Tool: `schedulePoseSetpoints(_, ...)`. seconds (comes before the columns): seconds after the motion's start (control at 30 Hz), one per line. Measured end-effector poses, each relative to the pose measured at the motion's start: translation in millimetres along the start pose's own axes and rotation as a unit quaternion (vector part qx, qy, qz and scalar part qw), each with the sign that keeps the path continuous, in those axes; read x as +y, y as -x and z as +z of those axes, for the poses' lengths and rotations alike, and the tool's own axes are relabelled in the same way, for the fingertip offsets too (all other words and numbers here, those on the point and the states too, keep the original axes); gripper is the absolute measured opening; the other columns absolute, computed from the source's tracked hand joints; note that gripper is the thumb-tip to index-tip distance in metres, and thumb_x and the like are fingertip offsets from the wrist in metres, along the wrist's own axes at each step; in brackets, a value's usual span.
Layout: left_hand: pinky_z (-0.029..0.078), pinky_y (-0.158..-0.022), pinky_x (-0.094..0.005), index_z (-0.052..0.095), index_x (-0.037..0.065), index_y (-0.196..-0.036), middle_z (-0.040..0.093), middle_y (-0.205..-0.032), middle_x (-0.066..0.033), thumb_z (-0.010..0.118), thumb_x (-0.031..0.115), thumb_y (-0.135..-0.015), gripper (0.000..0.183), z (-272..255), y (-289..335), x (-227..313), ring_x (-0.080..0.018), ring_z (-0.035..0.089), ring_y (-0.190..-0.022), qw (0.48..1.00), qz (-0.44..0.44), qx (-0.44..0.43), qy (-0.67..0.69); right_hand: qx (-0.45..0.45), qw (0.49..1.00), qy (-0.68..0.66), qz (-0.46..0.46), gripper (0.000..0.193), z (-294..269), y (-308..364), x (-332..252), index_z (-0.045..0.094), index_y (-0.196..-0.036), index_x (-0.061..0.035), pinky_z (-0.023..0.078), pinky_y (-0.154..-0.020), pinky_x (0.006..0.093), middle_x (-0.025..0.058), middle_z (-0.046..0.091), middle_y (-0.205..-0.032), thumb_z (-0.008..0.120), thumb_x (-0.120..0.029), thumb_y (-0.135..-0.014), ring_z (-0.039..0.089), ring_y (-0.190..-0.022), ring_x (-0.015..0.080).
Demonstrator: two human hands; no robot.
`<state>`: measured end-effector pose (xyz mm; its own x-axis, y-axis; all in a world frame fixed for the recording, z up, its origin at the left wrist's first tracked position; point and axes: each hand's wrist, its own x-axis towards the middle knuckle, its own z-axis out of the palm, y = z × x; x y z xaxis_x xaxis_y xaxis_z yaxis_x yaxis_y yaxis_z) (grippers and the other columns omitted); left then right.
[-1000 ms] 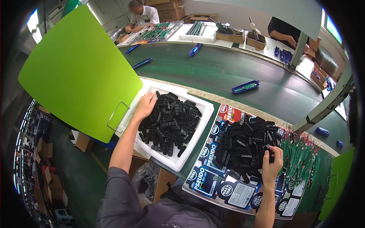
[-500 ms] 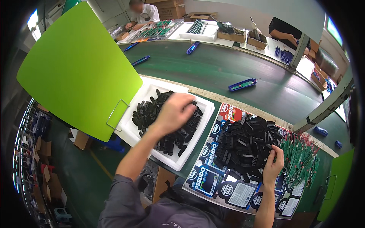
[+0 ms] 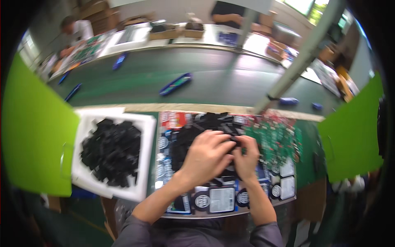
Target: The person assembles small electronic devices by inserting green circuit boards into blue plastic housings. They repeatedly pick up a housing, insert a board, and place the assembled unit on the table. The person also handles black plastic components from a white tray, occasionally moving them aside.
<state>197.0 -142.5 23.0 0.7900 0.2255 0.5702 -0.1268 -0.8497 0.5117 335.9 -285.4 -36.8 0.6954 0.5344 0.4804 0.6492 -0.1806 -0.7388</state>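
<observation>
My left hand [image 3: 207, 156] and my right hand [image 3: 247, 158] meet fingertip to fingertip over a loose heap of black plastic pieces [image 3: 185, 140]. Pinched in my right fingers is a small dark item, seemingly one of these black plastic pieces [image 3: 233, 142]; blur hides its shape. The left fingers curl in against the same spot, and what they grip is mostly hidden. Beneath the heap lies a colourful printed sheet [image 3: 164, 164]. Left of it, a white foam tray [image 3: 147, 160] holds many more black pieces [image 3: 111, 150].
Green circuit boards with red wires [image 3: 273, 140] lie right of the heap. Green panels flank the bench, one left [image 3: 37, 131], one right [image 3: 354, 131]. Beyond the bench edge runs a green conveyor belt [image 3: 222, 78] bearing a blue casing [image 3: 175, 84]. A metal post [image 3: 300, 61] rises right. Two people sit opposite.
My left hand has left the foam tray and come over to my right hand above the black heap. The view has swung right, and the scene has shifted left.
</observation>
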Motion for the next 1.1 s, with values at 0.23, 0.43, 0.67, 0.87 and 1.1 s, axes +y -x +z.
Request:
schedulePoseSetpoints(0.23, 0.052, -0.104, -0.0478, 0.074, 0.001, -0.113, 0.073, -0.118, -0.0143, 0.077, 0.002, -0.086, 0.027, 12, 9, -31, -0.0359, 0.067, -0.117, 0.995, -0.059, 0.05, 0.067, 0.004, 0.999, -0.035, 0.006, 0.033, -7, 3, 6, 0.076, -0.102, -0.0026, 0.056, -0.082, 0.0361, 0.0135, 0.07, -0.105, 0.061, 0.014, -0.078, 0.071, -0.096, 0.0283)
schedulePoseSetpoints(0.43, 0.05, -0.107, -0.0497, 0.074, 0.0, -0.111, 0.073, -0.114, -0.0139, 0.074, 0.0, -0.087, 0.023, 15, 19, -34, -0.036, 0.067, -0.114, 0.99, -0.095, 0.082, 0.07, 0.007, 0.998, -0.052, 0.015, 0.025, -3, 6, 5, 0.075, -0.103, -0.0019, 0.054, -0.071, 0.0299, 0.0098, 0.07, -0.107, 0.063, 0.012, -0.086, 0.068, -0.082, 0.0176)
schedulePoseSetpoints(0.67, 0.048, -0.11, -0.0512, 0.074, 0.001, -0.111, 0.073, -0.113, -0.0135, 0.074, 0.002, -0.087, 0.024, 16, 19, -34, -0.0353, 0.066, -0.113, 0.991, -0.102, 0.063, 0.062, 0.009, 0.998, -0.059, 0.029, 0.02, -4, 2, 9, 0.073, -0.106, -0.0011, 0.054, -0.071, 0.0294, 0.0104, 0.07, -0.107, 0.063, 0.01, -0.092, 0.066, -0.08, 0.017)
schedulePoseSetpoints(0.87, 0.048, -0.107, -0.0486, 0.074, 0.001, -0.114, 0.071, -0.118, -0.0133, 0.076, 0.007, -0.087, 0.028, 18, 19, -35, -0.035, 0.063, -0.12, 0.991, -0.12, 0.025, 0.047, 0.013, 0.996, -0.07, 0.044, 0.02, -3, 0, 11, 0.072, -0.108, -0.0012, 0.054, -0.071, 0.0306, 0.0099, 0.07, -0.107, 0.066, 0.008, -0.092, 0.066, -0.08, 0.0164)
schedulePoseSetpoints(1.1, 0.046, -0.108, -0.0466, 0.074, 0.001, -0.116, 0.071, -0.12, -0.013, 0.077, 0.007, -0.086, 0.031, 18, 19, -35, -0.0344, 0.061, -0.122, 0.994, -0.11, 0.004, 0.026, 0.021, 0.997, -0.065, 0.034, 0.019, -5, -2, 8, 0.072, -0.108, -0.0015, 0.054, -0.07, 0.0297, 0.0078, 0.068, -0.105, 0.072, 0.004, -0.089, 0.064, -0.078, 0.0151)
